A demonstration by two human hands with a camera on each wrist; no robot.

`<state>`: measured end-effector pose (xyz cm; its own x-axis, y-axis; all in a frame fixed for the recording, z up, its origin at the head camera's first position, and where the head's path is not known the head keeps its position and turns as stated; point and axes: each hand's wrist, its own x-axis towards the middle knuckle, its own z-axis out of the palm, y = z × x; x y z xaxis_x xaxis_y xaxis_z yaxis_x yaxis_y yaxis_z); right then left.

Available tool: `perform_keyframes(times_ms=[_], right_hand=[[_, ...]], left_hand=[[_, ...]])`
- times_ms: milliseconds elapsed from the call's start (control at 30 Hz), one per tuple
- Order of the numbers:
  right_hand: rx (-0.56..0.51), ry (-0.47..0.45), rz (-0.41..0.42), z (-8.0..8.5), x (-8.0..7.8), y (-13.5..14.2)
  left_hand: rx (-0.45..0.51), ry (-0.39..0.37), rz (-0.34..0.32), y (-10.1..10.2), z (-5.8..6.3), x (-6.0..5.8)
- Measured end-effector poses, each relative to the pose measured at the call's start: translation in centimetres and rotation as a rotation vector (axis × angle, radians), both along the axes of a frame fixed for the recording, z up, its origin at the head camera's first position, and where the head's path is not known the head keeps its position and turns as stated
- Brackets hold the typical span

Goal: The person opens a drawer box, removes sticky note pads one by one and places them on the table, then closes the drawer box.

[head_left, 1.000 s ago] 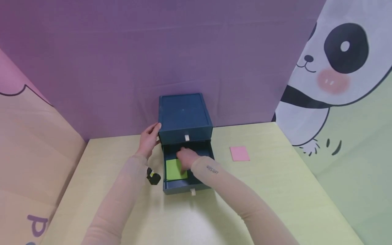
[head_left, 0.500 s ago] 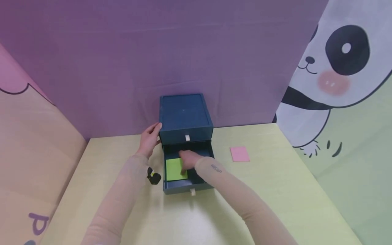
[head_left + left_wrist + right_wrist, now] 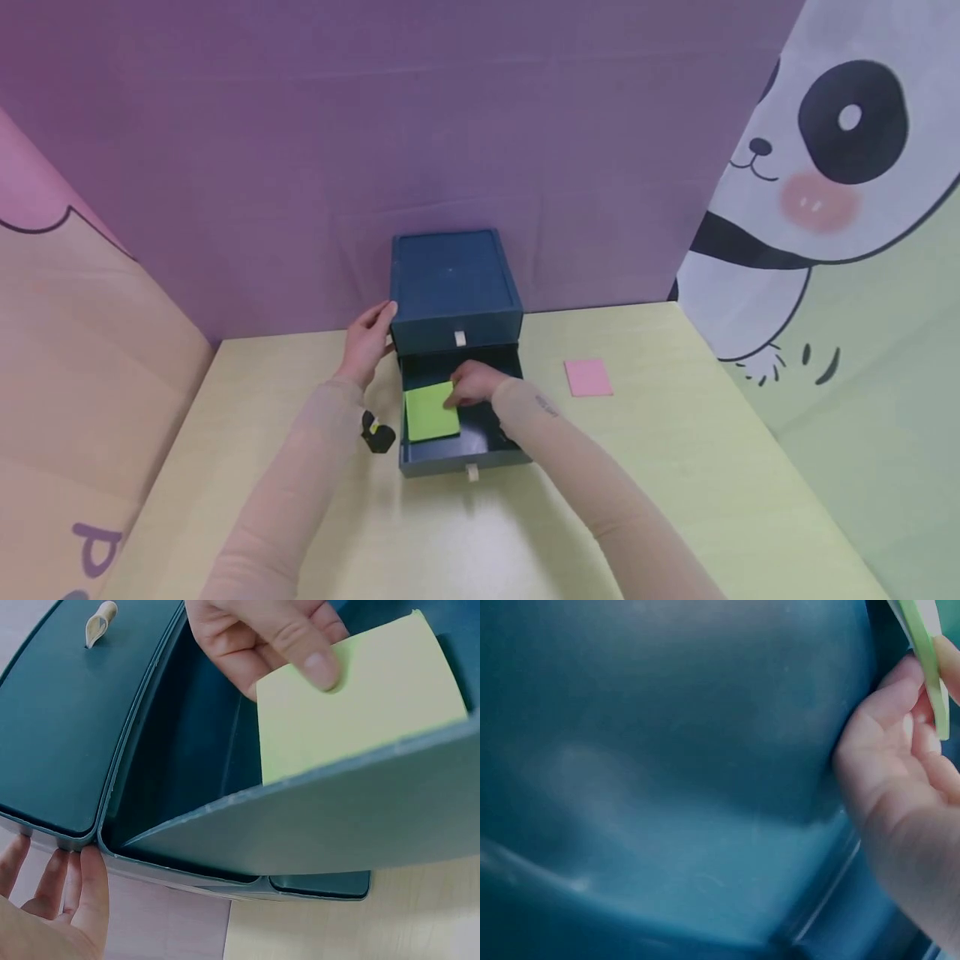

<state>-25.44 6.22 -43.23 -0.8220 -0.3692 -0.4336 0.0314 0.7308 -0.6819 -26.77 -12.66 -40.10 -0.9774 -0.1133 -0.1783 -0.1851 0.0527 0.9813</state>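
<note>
A dark blue drawer cabinet (image 3: 453,275) stands against the back wall, its lower drawer (image 3: 431,467) pulled out. Inside that drawer my right hand (image 3: 474,383) pinches the right edge of a yellow-green sticky note pad (image 3: 429,414). In the left wrist view the thumb of my right hand (image 3: 270,637) lies on top of the pad (image 3: 360,705), which is tilted. The right wrist view shows the pad (image 3: 928,667) edge-on between thumb and fingers. My left hand (image 3: 365,342) touches the cabinet's left side; its fingertips (image 3: 58,859) press there, fairly straight.
A pink sticky note pad (image 3: 588,377) lies on the pale table (image 3: 660,467) right of the cabinet. The upper drawer is closed, with a small light pull tab (image 3: 460,338). A black object (image 3: 377,433) shows beside the left wrist. A purple wall (image 3: 450,125) rises behind.
My right hand has shifted slightly right and now has the yellow-green pad's edge raised and tilted off the drawer floor. My left hand stays at the cabinet's side.
</note>
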Motion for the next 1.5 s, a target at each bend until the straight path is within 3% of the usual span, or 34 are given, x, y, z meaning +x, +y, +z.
perform_keyframes(times_ms=[267,533,1100,1500], right_hand=[[-0.199,-0.223,-0.224,-1.5,-1.0,0.5],[-0.313,-0.364,-0.349,-1.0,-1.3,0.3],[-0.384,-0.412,-0.445,-1.2,-1.6,0.2],[-0.394,-0.388,-0.415,-0.6,-1.7,0.5]], left_hand=[[0.007,0.004,-0.007,0.2,-0.1,-0.1],[0.012,0.003,0.008,-0.1,0.0,-0.1],[0.012,-0.002,0.003,-0.1,-0.1,-0.2],[0.011,0.002,-0.005,-0.3,-0.2,-0.3]])
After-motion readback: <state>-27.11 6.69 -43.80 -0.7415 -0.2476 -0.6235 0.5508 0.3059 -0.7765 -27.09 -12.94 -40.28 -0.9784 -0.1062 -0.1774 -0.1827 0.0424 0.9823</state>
